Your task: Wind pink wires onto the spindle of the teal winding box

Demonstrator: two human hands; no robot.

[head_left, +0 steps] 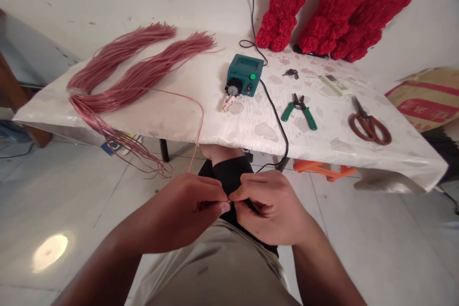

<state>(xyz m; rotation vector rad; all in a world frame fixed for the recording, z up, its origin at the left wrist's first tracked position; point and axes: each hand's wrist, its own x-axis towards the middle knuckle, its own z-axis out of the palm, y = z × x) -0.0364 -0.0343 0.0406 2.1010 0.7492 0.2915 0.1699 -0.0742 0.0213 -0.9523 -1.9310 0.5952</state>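
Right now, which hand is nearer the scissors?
Right. The right hand is short of the table, left of the scissors; the left hand is farther left, beyond the right one.

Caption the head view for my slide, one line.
Left hand and right hand pinch a pink strand before a table bearing a green machine, pliers and scissors.

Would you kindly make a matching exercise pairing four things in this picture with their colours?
1. Scissors
2. Pliers
3. Box
4. Strand

A. Teal, with a round green button
B. Pink, running down to the left hand
C. Brown handles
D. Green handles, spread apart

Right pairs: 1-C, 2-D, 3-A, 4-B
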